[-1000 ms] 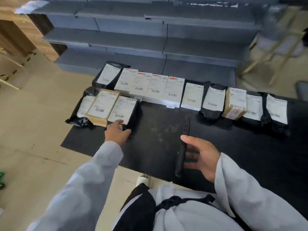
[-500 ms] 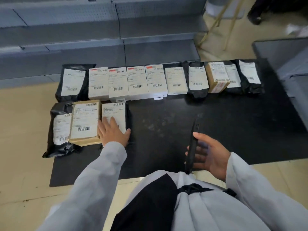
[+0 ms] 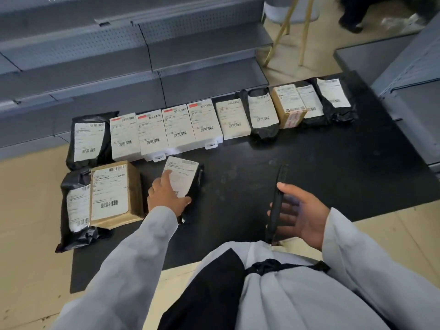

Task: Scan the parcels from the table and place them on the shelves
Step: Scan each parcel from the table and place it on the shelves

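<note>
My left hand [image 3: 165, 195] grips a small black parcel with a white label [image 3: 184, 176] on the black table [image 3: 309, 167], its forefinger on the label and its thumb under the near edge. The parcel sits tilted, apart from the brown cardboard box [image 3: 114, 194] to its left. My right hand [image 3: 298, 211] holds a slim black scanner [image 3: 276, 201] upright on its edge over the table's near side. Several labelled parcels [image 3: 178, 126] lie in a row along the table's far edge.
Grey metal shelves [image 3: 147, 55] stand behind the table, and another grey shelf unit [image 3: 409, 75] stands at the right. A black bag parcel [image 3: 77, 210] overhangs the table's left edge. Wooden stool legs [image 3: 285, 32] stand on the tan floor at the back.
My left hand has pulled the small black parcel to the right, away from the cardboard box, and turned it. The right hand still holds the scanner. The view has swung left.
</note>
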